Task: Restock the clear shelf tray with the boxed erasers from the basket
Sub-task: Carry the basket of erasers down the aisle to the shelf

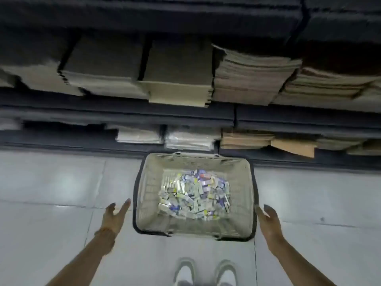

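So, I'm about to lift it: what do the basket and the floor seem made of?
The basket looks like matte beige moulded plastic, judging by its slotted lattice walls. The floor looks like glossy pale tile: grout lines and light reflections show.

Glossy floor tiles (61, 182) are reflecting light; the basket (148, 195) is looking like matt slotted plastic, the stacks (247, 79) like rough paper.

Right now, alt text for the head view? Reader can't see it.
A beige basket holding a heap of small boxes sits on a pale tiled floor, with the person's open left hand and right hand at its sides. Behind it, dark shelves carry stacks of flat brown and white paper goods.
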The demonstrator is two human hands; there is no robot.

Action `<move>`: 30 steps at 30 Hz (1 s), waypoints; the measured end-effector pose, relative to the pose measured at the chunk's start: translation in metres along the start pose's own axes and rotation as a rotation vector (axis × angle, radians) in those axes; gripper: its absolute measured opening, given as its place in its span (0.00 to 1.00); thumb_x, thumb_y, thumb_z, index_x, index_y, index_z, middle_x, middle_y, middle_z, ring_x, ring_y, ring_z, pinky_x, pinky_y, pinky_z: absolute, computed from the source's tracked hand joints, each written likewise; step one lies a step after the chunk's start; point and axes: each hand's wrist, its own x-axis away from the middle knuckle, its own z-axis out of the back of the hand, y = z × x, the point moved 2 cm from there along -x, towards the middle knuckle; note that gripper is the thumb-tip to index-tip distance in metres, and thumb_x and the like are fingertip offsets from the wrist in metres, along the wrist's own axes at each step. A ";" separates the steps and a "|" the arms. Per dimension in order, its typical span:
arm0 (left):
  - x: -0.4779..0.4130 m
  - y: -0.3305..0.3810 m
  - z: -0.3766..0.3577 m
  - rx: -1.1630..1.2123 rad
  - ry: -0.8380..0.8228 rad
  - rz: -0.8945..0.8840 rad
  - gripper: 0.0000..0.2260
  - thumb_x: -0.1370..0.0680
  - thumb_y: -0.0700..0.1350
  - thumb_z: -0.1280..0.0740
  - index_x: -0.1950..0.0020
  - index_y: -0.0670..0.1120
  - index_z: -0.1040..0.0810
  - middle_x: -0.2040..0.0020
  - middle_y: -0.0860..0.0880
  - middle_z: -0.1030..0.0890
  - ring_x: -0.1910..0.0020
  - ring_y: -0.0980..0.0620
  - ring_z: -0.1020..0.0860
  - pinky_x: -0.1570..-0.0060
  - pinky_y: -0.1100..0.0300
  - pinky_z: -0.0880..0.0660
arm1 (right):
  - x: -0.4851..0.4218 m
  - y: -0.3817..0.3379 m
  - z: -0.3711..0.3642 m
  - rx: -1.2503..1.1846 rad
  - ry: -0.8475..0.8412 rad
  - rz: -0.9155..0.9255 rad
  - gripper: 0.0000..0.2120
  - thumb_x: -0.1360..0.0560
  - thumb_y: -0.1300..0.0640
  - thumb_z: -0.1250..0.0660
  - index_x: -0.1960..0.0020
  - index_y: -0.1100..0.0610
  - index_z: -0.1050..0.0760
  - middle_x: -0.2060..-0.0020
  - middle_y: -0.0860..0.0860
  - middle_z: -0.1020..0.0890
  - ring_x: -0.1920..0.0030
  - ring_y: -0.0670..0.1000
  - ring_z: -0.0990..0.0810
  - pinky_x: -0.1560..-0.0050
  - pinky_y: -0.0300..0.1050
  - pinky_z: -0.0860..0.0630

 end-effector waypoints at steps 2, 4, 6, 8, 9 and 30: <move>-0.035 -0.004 -0.023 -0.004 -0.012 -0.052 0.32 0.23 0.58 0.38 0.25 0.44 0.42 0.27 0.42 0.37 0.29 0.41 0.36 0.31 0.48 0.41 | -0.038 0.010 -0.010 0.022 0.013 0.033 0.21 0.22 0.50 0.37 0.33 0.60 0.34 0.43 0.53 0.29 0.38 0.56 0.29 0.42 0.44 0.33; -0.066 -0.006 -0.042 -0.023 -0.028 -0.033 0.32 0.23 0.60 0.41 0.25 0.44 0.43 0.26 0.42 0.37 0.29 0.41 0.37 0.31 0.47 0.41 | -0.071 0.010 -0.023 0.003 -0.032 -0.008 0.16 0.21 0.45 0.42 0.42 0.57 0.29 0.48 0.52 0.26 0.46 0.55 0.26 0.50 0.44 0.29; -0.093 -0.012 -0.061 -0.033 -0.096 -0.044 0.31 0.22 0.63 0.46 0.27 0.43 0.38 0.30 0.42 0.31 0.33 0.41 0.32 0.34 0.48 0.36 | -0.098 0.021 -0.034 -0.083 -0.094 -0.040 0.20 0.20 0.42 0.46 0.46 0.57 0.26 0.52 0.53 0.21 0.52 0.54 0.22 0.51 0.47 0.26; -0.114 -0.013 -0.072 0.064 -0.148 -0.038 0.29 0.20 0.62 0.50 0.29 0.43 0.33 0.34 0.43 0.26 0.40 0.44 0.26 0.40 0.51 0.32 | -0.115 0.025 -0.039 -0.129 -0.110 -0.039 0.23 0.21 0.41 0.46 0.48 0.59 0.23 0.57 0.53 0.19 0.58 0.53 0.22 0.52 0.47 0.24; -0.124 -0.013 -0.076 0.118 -0.157 -0.021 0.28 0.19 0.61 0.51 0.30 0.42 0.31 0.35 0.43 0.25 0.43 0.45 0.25 0.42 0.51 0.31 | -0.122 0.028 -0.040 -0.130 -0.118 -0.037 0.24 0.21 0.40 0.45 0.50 0.59 0.22 0.60 0.53 0.20 0.63 0.52 0.23 0.56 0.45 0.25; 0.291 0.153 -0.141 -0.462 -0.581 -0.383 0.25 0.23 0.65 0.47 0.49 0.48 0.20 0.67 0.50 0.30 0.65 0.50 0.29 0.53 0.53 0.30 | 0.229 0.111 0.351 -0.625 0.432 -0.311 0.24 0.21 0.41 0.45 0.60 0.59 0.23 0.72 0.52 0.27 0.75 0.48 0.30 0.68 0.40 0.29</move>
